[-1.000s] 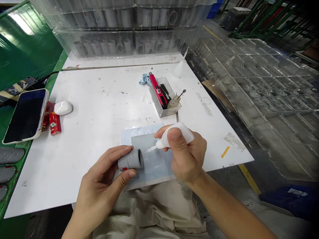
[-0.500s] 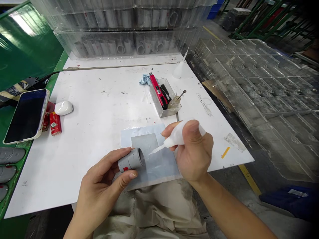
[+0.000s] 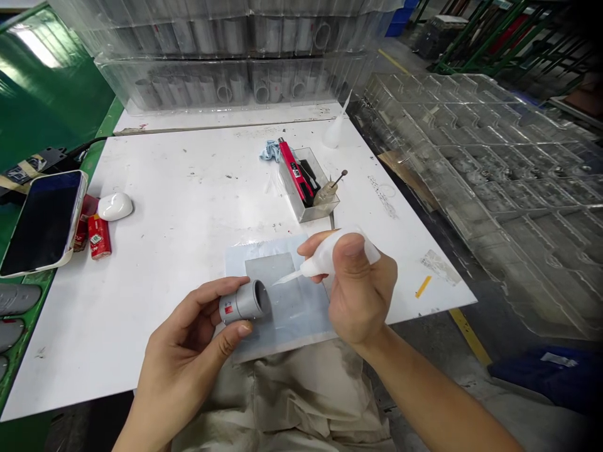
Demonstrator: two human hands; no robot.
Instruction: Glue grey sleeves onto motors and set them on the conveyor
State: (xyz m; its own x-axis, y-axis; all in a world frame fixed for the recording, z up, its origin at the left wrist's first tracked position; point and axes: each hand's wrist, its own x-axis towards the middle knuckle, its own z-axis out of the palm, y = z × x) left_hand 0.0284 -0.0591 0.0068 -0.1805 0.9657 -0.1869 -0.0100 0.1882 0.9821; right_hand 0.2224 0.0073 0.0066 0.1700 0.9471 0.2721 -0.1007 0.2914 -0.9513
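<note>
Between the thumb and fingers of my left hand (image 3: 188, 345) is a short grey cylinder (image 3: 242, 302) with a red mark on its side. Its open, dark-lined end faces right. My right hand (image 3: 360, 292) is wrapped round a white squeeze bottle (image 3: 323, 256), thumb on top. The bottle's thin nozzle points left and down, its tip just right of the cylinder's mouth and apparently apart from it. Below both lies a light blue sheet (image 3: 304, 314) with a grey square plate (image 3: 266, 267) on it.
A clear box (image 3: 306, 213) holds a red-and-black tool (image 3: 296, 172) and a small bottle (image 3: 325, 193). Another white nozzle bottle (image 3: 333, 134) stands behind. Trays of grey cylinders (image 3: 174, 85) are stacked at the back. A phone (image 3: 42, 223) lies left; empty-looking trays (image 3: 499, 169) sit right.
The cylinder has turned in my left hand, its red mark shifting left and up. The nozzle stays near the open end, and the whole view has shifted slightly.
</note>
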